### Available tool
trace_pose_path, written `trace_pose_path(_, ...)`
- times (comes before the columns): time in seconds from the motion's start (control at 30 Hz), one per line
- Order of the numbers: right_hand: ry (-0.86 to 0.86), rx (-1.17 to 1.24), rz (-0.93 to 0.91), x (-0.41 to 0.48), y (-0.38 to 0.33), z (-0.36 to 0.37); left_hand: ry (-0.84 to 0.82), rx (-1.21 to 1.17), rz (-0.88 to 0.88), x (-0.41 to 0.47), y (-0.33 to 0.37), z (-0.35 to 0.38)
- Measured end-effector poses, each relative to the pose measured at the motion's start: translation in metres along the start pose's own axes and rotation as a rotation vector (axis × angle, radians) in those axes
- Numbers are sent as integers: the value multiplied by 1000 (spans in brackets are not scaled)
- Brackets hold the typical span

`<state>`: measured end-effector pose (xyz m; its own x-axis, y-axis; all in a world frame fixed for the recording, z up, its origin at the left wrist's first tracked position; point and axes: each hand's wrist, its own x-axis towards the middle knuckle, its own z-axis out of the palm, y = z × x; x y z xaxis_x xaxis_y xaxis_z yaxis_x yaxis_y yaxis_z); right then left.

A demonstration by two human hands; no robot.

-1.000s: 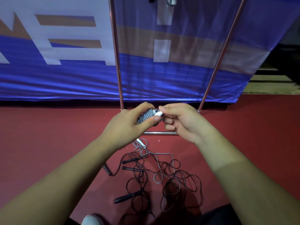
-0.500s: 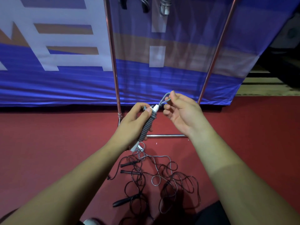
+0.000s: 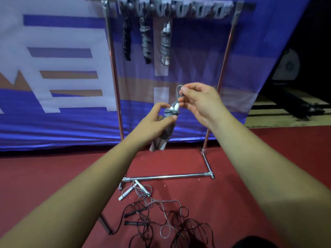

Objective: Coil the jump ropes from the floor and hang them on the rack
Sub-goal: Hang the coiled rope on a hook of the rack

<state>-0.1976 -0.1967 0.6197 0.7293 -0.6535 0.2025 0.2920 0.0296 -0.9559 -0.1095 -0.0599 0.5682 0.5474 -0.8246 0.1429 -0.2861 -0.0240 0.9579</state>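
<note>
Both hands have risen toward the rack (image 3: 223, 68) since half a second ago, and the head view has tilted up, so the hook bar (image 3: 179, 10) along its top now shows. The left hand (image 3: 157, 120) grips the coiled grey jump rope (image 3: 168, 130) around its middle, with the bundle tilted and its handle ends pointing down. The right hand (image 3: 200, 102) pinches a loop (image 3: 178, 91) of cord that stands up from the top of the bundle. Three wound ropes (image 3: 146, 43) hang side by side from the left hooks. On the red floor (image 3: 53, 176), near the rack's base bar (image 3: 170, 176), lies a tangle of black and grey ropes (image 3: 161, 217), with white handles (image 3: 125, 193) at its left edge. A blue banner (image 3: 53, 126) hangs behind.
</note>
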Motion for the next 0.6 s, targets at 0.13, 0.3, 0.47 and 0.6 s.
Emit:
trace_pose_path(0.13, 2, 18, -58, 29, -50, 1, 26, 14, 74, 35, 42, -4)
trace_pose_path(0.3, 35, -79, -92, 64, -91, -9, 35, 13, 104, 79, 81, -6)
trace_pose_path(0.47, 56, -29, -143, 104, -111, -13, 23, -34, 110, 119, 100, -5)
trace_pose_path(0.6, 44, -1, -185, 141, -121, -12, 45, -127, 127, 155, 105, -14)
